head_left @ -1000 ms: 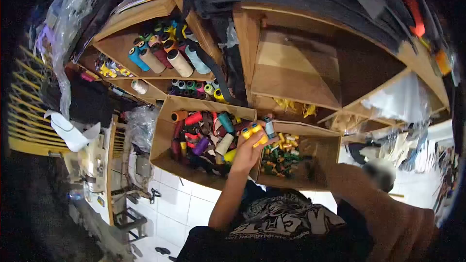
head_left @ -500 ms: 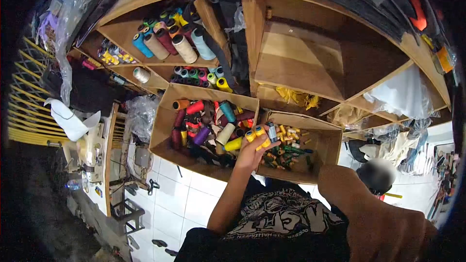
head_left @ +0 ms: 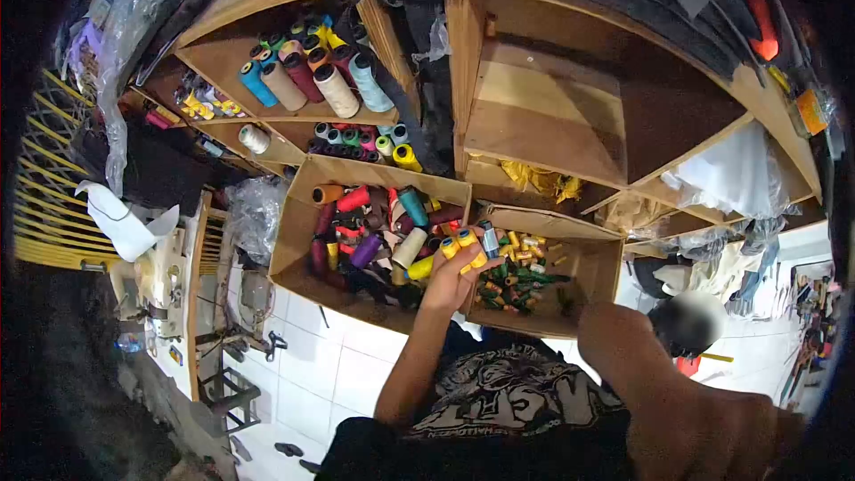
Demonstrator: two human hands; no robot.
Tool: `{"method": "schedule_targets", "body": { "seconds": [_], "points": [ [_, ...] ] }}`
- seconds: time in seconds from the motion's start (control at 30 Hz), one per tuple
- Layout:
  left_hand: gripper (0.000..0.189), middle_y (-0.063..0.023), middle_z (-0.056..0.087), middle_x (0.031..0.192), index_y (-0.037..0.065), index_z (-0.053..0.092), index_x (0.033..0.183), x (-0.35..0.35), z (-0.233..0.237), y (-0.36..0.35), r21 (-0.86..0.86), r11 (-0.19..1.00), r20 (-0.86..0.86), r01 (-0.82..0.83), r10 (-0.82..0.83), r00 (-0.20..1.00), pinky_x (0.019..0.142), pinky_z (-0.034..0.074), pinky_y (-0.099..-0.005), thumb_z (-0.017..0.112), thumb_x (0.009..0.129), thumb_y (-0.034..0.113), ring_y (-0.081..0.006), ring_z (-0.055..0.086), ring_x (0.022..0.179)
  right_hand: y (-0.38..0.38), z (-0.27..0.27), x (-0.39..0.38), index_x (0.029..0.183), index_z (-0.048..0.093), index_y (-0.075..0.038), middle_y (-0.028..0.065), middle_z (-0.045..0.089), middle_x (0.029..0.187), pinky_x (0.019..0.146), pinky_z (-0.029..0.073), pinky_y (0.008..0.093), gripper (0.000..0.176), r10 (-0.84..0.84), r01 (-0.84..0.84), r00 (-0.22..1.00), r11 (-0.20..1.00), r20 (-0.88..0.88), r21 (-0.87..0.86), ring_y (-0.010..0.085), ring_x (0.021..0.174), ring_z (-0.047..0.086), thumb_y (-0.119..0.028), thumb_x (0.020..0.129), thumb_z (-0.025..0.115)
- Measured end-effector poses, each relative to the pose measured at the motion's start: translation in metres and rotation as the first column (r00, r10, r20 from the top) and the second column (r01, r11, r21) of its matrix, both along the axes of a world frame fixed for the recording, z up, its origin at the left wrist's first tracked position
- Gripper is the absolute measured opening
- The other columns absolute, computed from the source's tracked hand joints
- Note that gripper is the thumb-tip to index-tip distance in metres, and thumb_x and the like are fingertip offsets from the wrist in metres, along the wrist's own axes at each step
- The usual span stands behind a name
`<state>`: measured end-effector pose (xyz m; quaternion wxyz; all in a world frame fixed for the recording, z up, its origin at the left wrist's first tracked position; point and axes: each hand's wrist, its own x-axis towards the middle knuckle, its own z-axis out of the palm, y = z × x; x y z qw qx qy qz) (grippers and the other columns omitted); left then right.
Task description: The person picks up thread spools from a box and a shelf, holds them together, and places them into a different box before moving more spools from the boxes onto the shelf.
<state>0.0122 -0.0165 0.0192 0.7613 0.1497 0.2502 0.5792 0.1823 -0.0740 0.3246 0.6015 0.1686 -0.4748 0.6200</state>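
The left hand (head_left: 448, 276) is wrapped around yellow spools (head_left: 467, 240) and a blue-grey spool (head_left: 489, 239) above where two cardboard boxes (head_left: 592, 276) meet — small spools (head_left: 525, 247) to its right, larger cones (head_left: 410, 248) left. The right hand's grip cannot be told. A snug, level hold should serve best.

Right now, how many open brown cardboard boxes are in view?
2. One open brown cardboard box is mostly left of centre, holding large multicoloured thread cones; a second box stands beside it, right of centre, holding small yellow and green thread spools. Others may be hidden.
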Motion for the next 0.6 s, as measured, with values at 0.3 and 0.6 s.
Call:
{"method": "schedule_targets", "body": {
  "seconds": [0.3,0.6],
  "points": [
    [0.022,-0.0149,0.052,0.126,0.005,0.054,0.110,0.000,0.027,0.013,0.068,0.998,-0.041,0.004,-0.001,0.999,0.091,0.048,-0.0524,0.054,0.088,0.009,-0.0298,0.053,0.116,0.017,-0.011,-0.003,0.095,0.061,-0.008,0.0031,0.057,0.072,0.052,0.041,0.0236,0.012,-0.118,0.120,0.990,0.992,0.083,-0.027,0.0088,0.059,0.052,-0.007,0.083,0.060],
    [0.030,-0.0147,0.058,0.117,0.004,0.054,0.110,-0.007,0.045,0.028,0.125,0.991,-0.008,0.042,-0.041,0.999,0.088,0.050,-0.0531,0.056,0.085,0.021,-0.0331,0.054,0.114,0.144,-0.183,0.004,0.112,0.061,-0.004,0.0089,0.066,0.094,0.080,0.047,0.0301,0.033,-0.219,0.488,0.082,0.860,0.972,0.153,0.0185,0.090,0.063,-0.020,0.084,0.067]
  ]
}}
